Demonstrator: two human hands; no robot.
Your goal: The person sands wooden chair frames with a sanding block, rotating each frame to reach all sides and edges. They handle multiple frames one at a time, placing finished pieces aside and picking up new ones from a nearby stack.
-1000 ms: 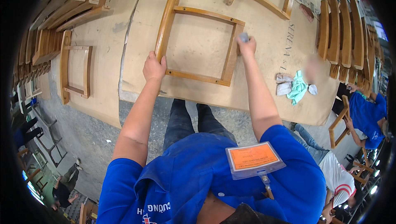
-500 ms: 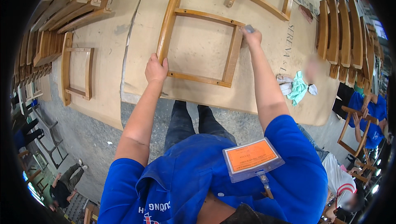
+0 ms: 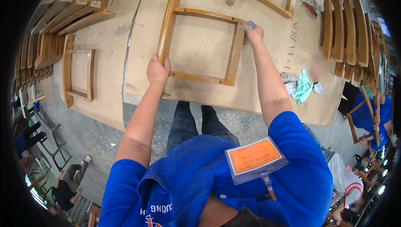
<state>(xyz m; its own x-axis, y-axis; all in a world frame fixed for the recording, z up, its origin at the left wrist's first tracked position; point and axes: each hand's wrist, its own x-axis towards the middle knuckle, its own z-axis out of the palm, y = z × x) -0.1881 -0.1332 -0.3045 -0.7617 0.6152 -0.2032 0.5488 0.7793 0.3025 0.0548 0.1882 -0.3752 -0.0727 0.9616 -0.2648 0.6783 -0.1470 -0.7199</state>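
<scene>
A brown wooden frame [image 3: 207, 15] lies on the cardboard-covered table, its long rounded left rail reaching past the far crosspiece. My left hand [image 3: 158, 69] is closed around the near end of that rail. At the frame's far right corner, my right hand [image 3: 256, 34] grips a small grey pad [image 3: 250, 25] and presses it to the wood. The pad looks like a sanding block, partly covered by my fingers. Beyond my right hand, a second wooden frame [image 3: 267, 2] rests on the table.
Upright wooden parts [image 3: 346, 32] stand in a row at the right; stacked wooden frames [image 3: 79, 3] fill the far left. Another small frame [image 3: 90, 74] lies at left. Mint-green and grey rags [image 3: 303, 87] sit on the right. A co-worker [image 3: 378, 114] holds a frame beyond.
My right hand and the grey pad have shifted slightly left onto the frame's corner. The frame has moved a little left; my left hand stays on its rail. The co-worker's frame has turned.
</scene>
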